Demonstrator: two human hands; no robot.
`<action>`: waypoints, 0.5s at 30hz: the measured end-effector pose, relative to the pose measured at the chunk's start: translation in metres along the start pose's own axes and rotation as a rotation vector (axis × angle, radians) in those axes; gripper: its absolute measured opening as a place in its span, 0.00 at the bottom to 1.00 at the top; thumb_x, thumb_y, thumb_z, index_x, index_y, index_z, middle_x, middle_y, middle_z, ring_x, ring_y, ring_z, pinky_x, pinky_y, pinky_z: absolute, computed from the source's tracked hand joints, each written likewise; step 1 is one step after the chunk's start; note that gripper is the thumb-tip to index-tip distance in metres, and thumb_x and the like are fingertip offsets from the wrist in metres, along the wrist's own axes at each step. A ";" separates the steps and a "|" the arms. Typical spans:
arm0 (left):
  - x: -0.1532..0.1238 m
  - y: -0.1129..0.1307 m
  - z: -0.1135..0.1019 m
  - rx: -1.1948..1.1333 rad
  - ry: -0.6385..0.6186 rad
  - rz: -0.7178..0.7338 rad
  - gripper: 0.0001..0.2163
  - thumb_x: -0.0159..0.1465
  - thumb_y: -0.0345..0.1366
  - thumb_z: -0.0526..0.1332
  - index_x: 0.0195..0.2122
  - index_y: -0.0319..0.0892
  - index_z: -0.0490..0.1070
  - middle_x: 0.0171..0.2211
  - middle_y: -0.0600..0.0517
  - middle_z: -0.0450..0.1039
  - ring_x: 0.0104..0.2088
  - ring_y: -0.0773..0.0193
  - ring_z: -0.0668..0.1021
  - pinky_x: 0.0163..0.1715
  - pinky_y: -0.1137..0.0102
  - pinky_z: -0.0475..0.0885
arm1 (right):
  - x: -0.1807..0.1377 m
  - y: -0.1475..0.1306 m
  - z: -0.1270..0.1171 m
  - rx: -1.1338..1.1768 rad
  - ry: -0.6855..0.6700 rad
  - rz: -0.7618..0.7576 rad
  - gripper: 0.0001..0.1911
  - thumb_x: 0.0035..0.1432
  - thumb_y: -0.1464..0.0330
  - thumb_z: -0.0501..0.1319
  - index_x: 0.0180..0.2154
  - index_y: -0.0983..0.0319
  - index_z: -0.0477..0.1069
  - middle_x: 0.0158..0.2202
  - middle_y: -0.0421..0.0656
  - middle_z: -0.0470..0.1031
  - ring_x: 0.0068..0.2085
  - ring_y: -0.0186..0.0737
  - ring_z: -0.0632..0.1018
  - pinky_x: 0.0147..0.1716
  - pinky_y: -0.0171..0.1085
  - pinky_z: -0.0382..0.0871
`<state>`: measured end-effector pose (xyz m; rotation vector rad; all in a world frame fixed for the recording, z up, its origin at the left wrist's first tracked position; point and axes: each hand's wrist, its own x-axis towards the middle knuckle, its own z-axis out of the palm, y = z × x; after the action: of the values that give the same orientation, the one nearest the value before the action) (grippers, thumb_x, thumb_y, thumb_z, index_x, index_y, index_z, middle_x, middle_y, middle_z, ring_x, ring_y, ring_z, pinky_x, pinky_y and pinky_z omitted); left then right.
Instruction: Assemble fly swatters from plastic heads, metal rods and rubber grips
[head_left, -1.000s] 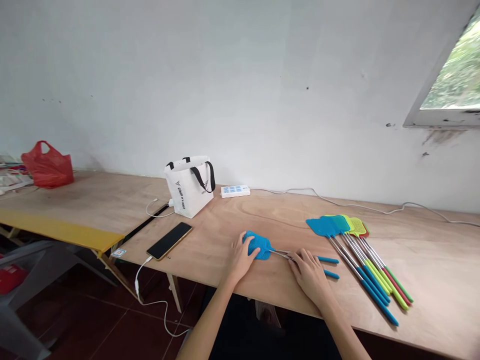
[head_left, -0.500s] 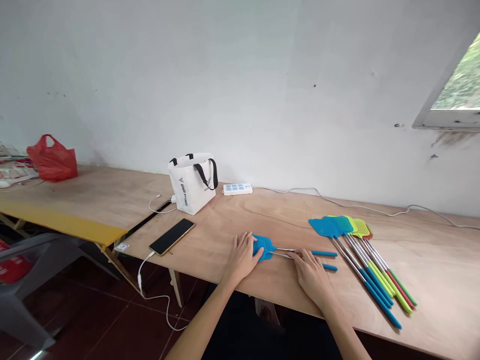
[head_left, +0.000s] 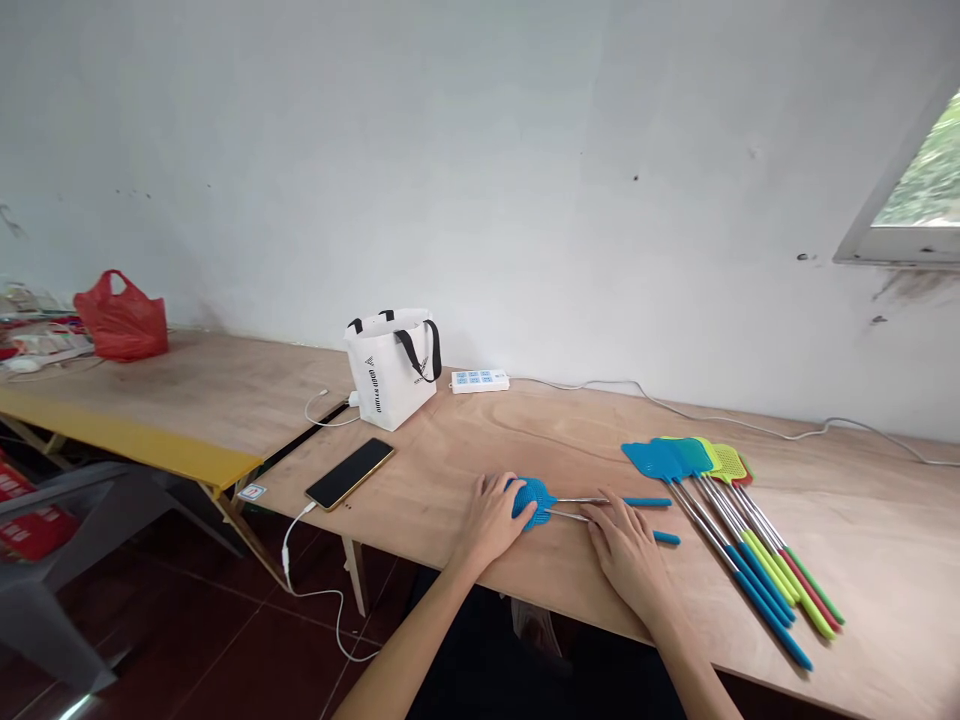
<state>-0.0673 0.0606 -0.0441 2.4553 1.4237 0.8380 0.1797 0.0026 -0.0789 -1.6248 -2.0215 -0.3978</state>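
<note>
Two blue fly swatters (head_left: 541, 497) lie side by side near the front edge of the plywood table (head_left: 525, 430), their heads to the left and blue grips to the right. My left hand (head_left: 491, 518) rests on the swatter heads, fingers bent over them. My right hand (head_left: 626, 550) lies on the thin metal shafts, fingers pressed down on them. Both grips stick out past my right hand.
A row of several fly swatters (head_left: 720, 500) in blue, green, yellow and red lies to the right. A phone (head_left: 349, 473) on a white cable, a white tote bag (head_left: 392, 367) and a power strip (head_left: 480, 381) sit to the left. A red bag (head_left: 122, 316) is at the far left.
The two swatters have grown shorter: the blue grips have slid left toward the heads under my hands. The camera has turned slightly left.
</note>
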 end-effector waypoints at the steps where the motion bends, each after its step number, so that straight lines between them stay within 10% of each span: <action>1: 0.000 0.001 -0.001 -0.001 0.001 0.004 0.15 0.72 0.47 0.55 0.54 0.47 0.72 0.55 0.47 0.73 0.56 0.51 0.74 0.62 0.52 0.60 | -0.001 0.000 0.001 -0.015 0.001 0.009 0.20 0.73 0.64 0.46 0.55 0.55 0.73 0.63 0.51 0.67 0.63 0.54 0.68 0.60 0.60 0.61; 7: 0.000 0.004 -0.001 0.001 -0.011 -0.020 0.14 0.71 0.46 0.57 0.53 0.48 0.72 0.58 0.48 0.74 0.60 0.49 0.71 0.66 0.46 0.54 | -0.003 -0.003 0.004 -0.012 -0.070 0.036 0.21 0.74 0.64 0.43 0.57 0.54 0.70 0.62 0.48 0.70 0.64 0.53 0.68 0.63 0.69 0.52; 15: 0.002 -0.008 0.002 0.096 -0.028 -0.097 0.19 0.74 0.49 0.52 0.59 0.48 0.69 0.67 0.47 0.63 0.67 0.49 0.64 0.67 0.42 0.52 | -0.003 -0.002 0.007 -0.046 -0.100 0.063 0.24 0.73 0.62 0.42 0.59 0.55 0.71 0.67 0.47 0.65 0.67 0.49 0.66 0.65 0.57 0.57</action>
<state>-0.0709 0.0671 -0.0486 2.4336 1.5938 0.7283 0.1771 0.0036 -0.0864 -1.7640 -2.0415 -0.3491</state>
